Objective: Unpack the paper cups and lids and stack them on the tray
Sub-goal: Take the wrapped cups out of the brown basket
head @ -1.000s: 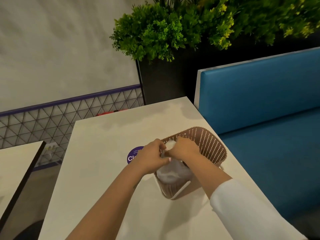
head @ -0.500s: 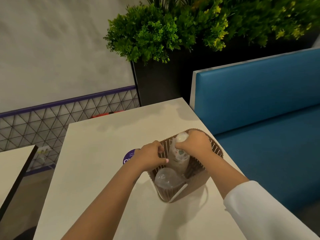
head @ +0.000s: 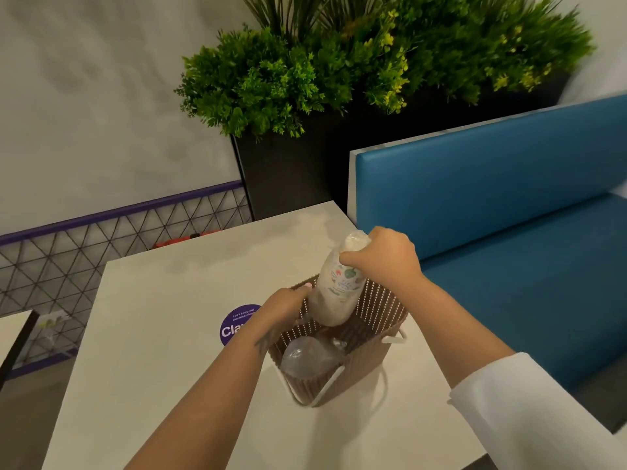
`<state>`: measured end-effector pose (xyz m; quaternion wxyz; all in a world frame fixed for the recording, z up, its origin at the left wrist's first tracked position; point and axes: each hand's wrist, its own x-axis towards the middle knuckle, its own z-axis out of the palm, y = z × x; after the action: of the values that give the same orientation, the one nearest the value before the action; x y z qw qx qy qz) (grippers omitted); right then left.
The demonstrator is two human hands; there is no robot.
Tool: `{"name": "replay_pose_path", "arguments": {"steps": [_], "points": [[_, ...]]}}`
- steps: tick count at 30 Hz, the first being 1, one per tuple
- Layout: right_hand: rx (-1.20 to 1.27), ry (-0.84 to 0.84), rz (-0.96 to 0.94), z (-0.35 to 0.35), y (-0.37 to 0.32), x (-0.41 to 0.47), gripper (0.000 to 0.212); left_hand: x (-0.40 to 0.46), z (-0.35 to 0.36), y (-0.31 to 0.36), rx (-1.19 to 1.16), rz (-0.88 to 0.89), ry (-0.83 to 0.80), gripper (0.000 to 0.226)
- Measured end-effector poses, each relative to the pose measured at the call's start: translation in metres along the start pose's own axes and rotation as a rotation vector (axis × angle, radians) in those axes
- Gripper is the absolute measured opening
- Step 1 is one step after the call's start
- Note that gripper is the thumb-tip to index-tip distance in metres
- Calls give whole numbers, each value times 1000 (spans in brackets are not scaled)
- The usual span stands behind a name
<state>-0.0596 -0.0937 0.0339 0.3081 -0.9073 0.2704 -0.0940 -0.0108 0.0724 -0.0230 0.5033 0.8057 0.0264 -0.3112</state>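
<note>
- The wrapped sleeve of paper cups (head: 336,293) looks light and easy to crush; its plastic film is probably slippery, so a hold near the top seems best.
- The right hand (head: 381,254) grips its upper end, half above the brown basket (head: 376,320); the left hand (head: 288,305) holds the basket rim.
- A clear bag of lids (head: 307,356) lies inside the basket on the worktop (head: 163,320).

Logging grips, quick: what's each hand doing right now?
Left hand: grips the basket rim.
Right hand: grips the wrapped sleeve of cups.
</note>
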Motion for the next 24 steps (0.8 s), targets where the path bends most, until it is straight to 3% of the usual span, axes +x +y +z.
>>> {"name": "replay_pose_path", "arguments": {"steps": [5,10,16,24], "points": [[76,60,-22,-38,-6,-6,36,8,12,4,-235,-36,-92,59],[90,84,-36,-72,-5,-16,35,5,32,31,-484,-6,-188,40],[43,165,1,-121,21,-34,39,5,85,72,-675,-38,-337,42],[-111,332,86,-191,98,-69,46,-28,205,104,-515,20,-512,36]]}}
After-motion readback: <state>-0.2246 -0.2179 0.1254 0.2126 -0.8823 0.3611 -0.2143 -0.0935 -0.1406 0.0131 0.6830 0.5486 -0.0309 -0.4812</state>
